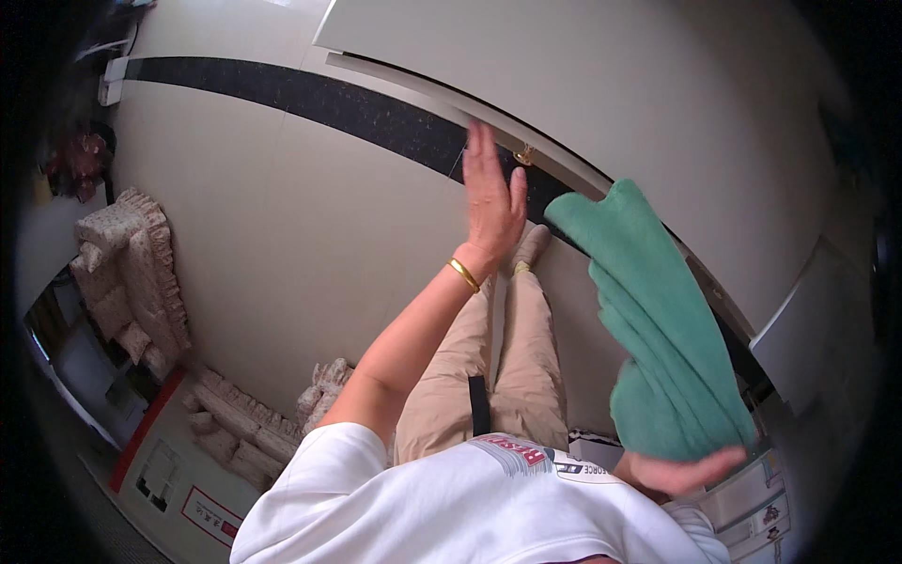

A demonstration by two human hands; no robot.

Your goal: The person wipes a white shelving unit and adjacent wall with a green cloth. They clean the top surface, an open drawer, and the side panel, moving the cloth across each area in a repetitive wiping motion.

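My left hand, with a gold bangle on its wrist, reaches forward with its back toward me. Its fingers are straight, the thumb stands apart, and it holds nothing. The fingertips are blurred and close to the edge of a white furniture surface; whether they touch it I cannot tell. A gold-coloured knob sits below that edge, just right of the hand. At the lower right, my right hand holds one end of a soft green cloth. The cloth stretches forward in folds along the furniture's edge, partly hiding it.
Pale floor tiles are crossed by a dark stone band. A floral sofa with a ruffled cover stands at the left, another sofa at the lower left. A grey-white panel juts out at the right. My slippered foot is near the furniture.
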